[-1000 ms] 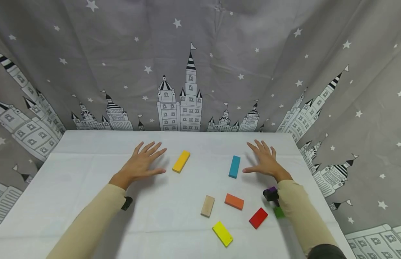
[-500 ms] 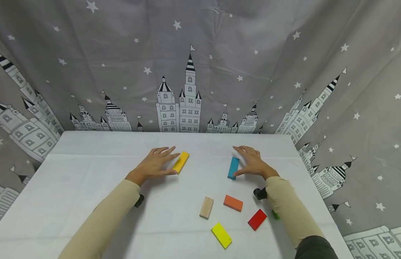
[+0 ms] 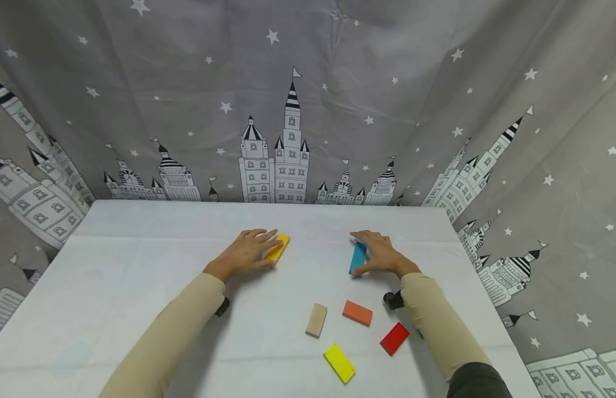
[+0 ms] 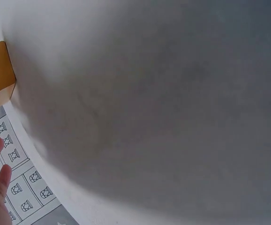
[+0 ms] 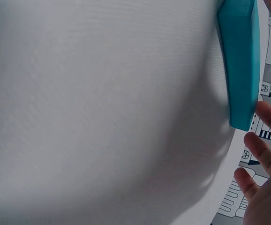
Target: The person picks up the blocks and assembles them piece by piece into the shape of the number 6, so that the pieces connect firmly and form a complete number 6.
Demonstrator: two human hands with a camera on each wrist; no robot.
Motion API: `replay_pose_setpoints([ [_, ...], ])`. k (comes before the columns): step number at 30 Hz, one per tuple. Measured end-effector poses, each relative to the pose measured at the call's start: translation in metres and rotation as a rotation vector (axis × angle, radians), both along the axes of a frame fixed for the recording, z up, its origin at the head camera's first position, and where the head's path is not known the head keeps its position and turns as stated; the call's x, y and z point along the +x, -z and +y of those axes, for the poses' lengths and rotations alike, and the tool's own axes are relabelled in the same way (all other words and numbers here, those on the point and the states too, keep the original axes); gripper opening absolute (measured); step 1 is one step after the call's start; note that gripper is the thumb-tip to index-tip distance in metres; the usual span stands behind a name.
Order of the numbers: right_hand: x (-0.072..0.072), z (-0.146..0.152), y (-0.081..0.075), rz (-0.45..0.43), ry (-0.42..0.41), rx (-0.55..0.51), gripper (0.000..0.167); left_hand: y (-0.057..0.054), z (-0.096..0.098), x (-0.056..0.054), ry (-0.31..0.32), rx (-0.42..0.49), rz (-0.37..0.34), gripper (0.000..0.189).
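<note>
We see an amber-yellow rectangular block and a teal-blue rectangular block, both smooth and low in shine, as if painted. The pale tan rectangular block looks to us like bare, matt wood, while the orange rectangular block, red rectangular block and bright yellow rectangular block show us even, flat colour. We make out fine ridges and soft creases in the matt white tablecloth, and gentle ripples in the dull grey printed fabric curtain. The beige cloth sleeve looks unglossy to us
</note>
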State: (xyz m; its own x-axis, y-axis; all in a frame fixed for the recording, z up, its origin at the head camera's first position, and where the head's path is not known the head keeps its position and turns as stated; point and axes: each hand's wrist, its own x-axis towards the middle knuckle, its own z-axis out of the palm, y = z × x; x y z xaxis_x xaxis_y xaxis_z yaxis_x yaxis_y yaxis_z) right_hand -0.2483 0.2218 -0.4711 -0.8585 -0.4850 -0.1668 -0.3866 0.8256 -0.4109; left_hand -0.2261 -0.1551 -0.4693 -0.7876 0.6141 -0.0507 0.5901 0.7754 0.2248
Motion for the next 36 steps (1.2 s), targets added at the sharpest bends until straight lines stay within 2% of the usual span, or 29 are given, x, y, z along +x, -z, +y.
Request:
replay_pose_setpoints([
  [7, -0.0008, -0.0008, 0.0052, -0.011, 0.013, -0.01, 0.106, 0.0029, 0.0035, -0.0034, 0.034, -0.038, 0.0, 0.054],
  [14, 0.0025, -0.0011, 0.005, -0.019, 0.027, -0.02, 0.105, 0.0041, 0.006, -0.0049, 0.028, -0.056, -0.029, 0.056],
  [25, 0.0065, 0.0004, 0.0042, -0.057, 0.063, -0.017, 0.102, 0.0022, 0.0069, -0.0045, 0.049, -0.095, -0.032, 0.054],
  [36, 0.0065, 0.0032, 0.0055, -0.045, 0.067, -0.022, 0.098, 0.0001, 0.0061, -0.0061, 0.044, -0.137, -0.054, 0.053],
])
